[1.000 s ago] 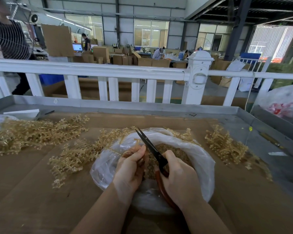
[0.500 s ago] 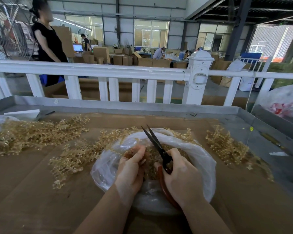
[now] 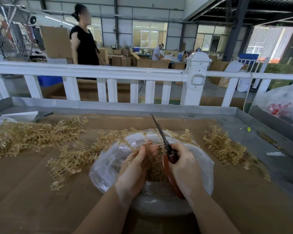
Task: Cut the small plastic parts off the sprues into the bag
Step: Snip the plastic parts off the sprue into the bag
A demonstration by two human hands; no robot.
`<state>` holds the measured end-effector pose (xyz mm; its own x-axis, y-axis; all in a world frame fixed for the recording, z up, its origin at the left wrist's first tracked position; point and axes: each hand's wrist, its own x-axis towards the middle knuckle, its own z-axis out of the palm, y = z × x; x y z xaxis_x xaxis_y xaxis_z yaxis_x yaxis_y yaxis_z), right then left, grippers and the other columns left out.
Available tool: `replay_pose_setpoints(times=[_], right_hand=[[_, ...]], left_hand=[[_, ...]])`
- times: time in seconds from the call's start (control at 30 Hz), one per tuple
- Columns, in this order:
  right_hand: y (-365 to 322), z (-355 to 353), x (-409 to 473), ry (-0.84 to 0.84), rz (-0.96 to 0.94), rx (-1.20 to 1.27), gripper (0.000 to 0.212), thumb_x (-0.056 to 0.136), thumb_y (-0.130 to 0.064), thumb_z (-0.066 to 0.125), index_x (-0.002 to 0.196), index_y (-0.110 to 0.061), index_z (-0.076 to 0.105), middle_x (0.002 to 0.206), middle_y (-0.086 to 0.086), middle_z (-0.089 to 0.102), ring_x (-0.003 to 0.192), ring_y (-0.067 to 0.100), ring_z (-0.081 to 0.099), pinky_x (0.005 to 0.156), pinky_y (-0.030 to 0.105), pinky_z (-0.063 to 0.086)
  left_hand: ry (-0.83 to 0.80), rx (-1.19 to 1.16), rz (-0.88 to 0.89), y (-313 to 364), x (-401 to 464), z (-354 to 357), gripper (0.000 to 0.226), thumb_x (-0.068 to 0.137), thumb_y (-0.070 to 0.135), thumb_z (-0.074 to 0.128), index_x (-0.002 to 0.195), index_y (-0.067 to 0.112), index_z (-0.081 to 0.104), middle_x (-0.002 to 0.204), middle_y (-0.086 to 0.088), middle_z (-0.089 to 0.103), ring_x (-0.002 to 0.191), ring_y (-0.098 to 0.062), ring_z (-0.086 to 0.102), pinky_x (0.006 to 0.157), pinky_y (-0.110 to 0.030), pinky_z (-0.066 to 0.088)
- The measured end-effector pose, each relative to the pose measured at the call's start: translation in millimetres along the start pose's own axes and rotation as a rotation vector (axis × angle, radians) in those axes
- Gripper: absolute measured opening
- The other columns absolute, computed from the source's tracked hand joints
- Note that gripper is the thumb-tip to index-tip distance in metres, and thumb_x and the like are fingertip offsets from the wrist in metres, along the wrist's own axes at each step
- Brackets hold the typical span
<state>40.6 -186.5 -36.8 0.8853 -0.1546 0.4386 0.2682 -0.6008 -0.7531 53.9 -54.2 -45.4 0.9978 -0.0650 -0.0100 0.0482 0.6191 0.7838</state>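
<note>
Amber plastic sprue (image 3: pixel 134 142) is now up over the bag (image 3: pixel 108 166) mouth, pinched in the left hand (image 3: pixel 134 164); a second ago that hand was down in the bag with no sprue raised. Right hand (image 3: pixel 183 164) wraps the red-handled scissors (image 3: pixel 166 146), blades nearly closed, tips lifted higher than before. Looks like the next cut is being lined up. Sprue is thin, translucent, branchy. More sprues (image 3: pixel 32 134) lie on the cardboard (image 3: pixel 24 191) left and right.
</note>
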Motion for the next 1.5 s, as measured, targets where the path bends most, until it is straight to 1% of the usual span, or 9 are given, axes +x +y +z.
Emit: replay_pose_setpoints(times=[0.13,0.23,0.43,0.63,0.8,1.07,1.27,1.4,1.5], right_hand=[[2,-2,4,0.023,0.060,0.043,0.019,0.083,-0.018,0.068,0.100,-0.025,0.063,0.079,-0.010,0.067,0.076,0.008,0.064,0.069,0.033,0.053],[3,-3,4,0.031,0.068,0.064,0.019,0.082,-0.015,0.069,0.096,-0.026,0.062,0.077,-0.009,0.067,0.074,0.008,0.064,0.069,0.036,0.053],[4,-3,1,0.022,0.056,0.080,0.019,0.082,-0.018,0.070,0.094,-0.030,0.060,0.074,-0.012,0.066,0.071,0.002,0.063,0.067,0.033,0.054],[2,-7,-2,0.017,0.026,0.077,0.023,0.082,-0.017,0.071,0.096,-0.032,0.060,0.079,-0.017,0.064,0.078,-0.002,0.062,0.071,0.022,0.053],[0,-8,-6,-0.017,0.009,0.027,0.026,0.083,-0.014,0.069,0.101,-0.030,0.060,0.079,-0.016,0.065,0.079,0.001,0.063,0.074,0.032,0.055],[-1,-8,-5,0.006,0.034,0.098,0.022,0.085,-0.018,0.068,0.102,-0.028,0.060,0.078,-0.012,0.067,0.078,0.005,0.064,0.073,0.037,0.055],[-3,-6,-6,-0.083,-0.001,0.059,0.023,0.082,-0.020,0.072,0.101,-0.028,0.062,0.084,-0.012,0.068,0.085,0.002,0.063,0.078,0.031,0.053],[-6,-4,-8,-0.088,-0.003,0.017,0.024,0.082,-0.018,0.071,0.103,-0.024,0.061,0.084,-0.011,0.067,0.085,0.004,0.063,0.079,0.027,0.053],[-8,-4,-8,-0.074,-0.009,0.017,0.022,0.084,-0.016,0.069,0.104,-0.021,0.061,0.086,-0.007,0.068,0.086,0.007,0.064,0.079,0.030,0.053]], left_hand=[[-0.020,0.013,0.013,-2,1,-2,0.023,0.084,0.001,0.056,0.104,-0.002,0.067,0.105,-0.019,0.070,0.096,-0.027,0.069,0.072,-0.027,0.057],[0.073,0.094,0.065,-4,1,-3,0.018,0.088,-0.007,0.054,0.095,0.003,0.067,0.097,-0.004,0.074,0.087,-0.016,0.071,0.067,-0.022,0.056],[0.183,0.259,0.150,-6,-2,3,0.014,0.092,0.001,0.055,0.095,0.008,0.067,0.080,-0.001,0.071,0.071,-0.006,0.069,0.062,-0.019,0.054],[0.243,0.205,0.146,-5,0,3,0.009,0.095,0.010,0.053,0.098,0.011,0.062,0.089,-0.009,0.071,0.084,-0.019,0.070,0.060,-0.022,0.056],[0.181,0.023,0.111,-3,-1,1,0.016,0.091,-0.004,0.052,0.094,0.009,0.060,0.076,-0.004,0.072,0.071,-0.015,0.071,0.058,-0.024,0.056],[0.107,0.084,0.133,-6,-1,0,0.014,0.090,-0.007,0.054,0.092,0.004,0.062,0.065,-0.002,0.066,0.062,-0.011,0.066,0.059,-0.022,0.055],[0.094,0.090,0.160,-5,-2,-4,0.024,0.089,-0.007,0.055,0.090,0.015,0.046,0.068,-0.008,0.061,0.061,-0.016,0.062,0.054,-0.026,0.054],[0.085,0.090,0.107,-5,-2,-4,0.017,0.086,-0.006,0.058,0.079,0.010,0.056,0.079,-0.017,0.066,0.073,-0.028,0.064,0.072,-0.044,0.055],[0.025,0.013,0.055,-2,-4,-4,0.015,0.071,-0.003,0.067,0.082,0.006,0.062,0.079,-0.017,0.069,0.069,-0.027,0.068,0.066,-0.039,0.059]])
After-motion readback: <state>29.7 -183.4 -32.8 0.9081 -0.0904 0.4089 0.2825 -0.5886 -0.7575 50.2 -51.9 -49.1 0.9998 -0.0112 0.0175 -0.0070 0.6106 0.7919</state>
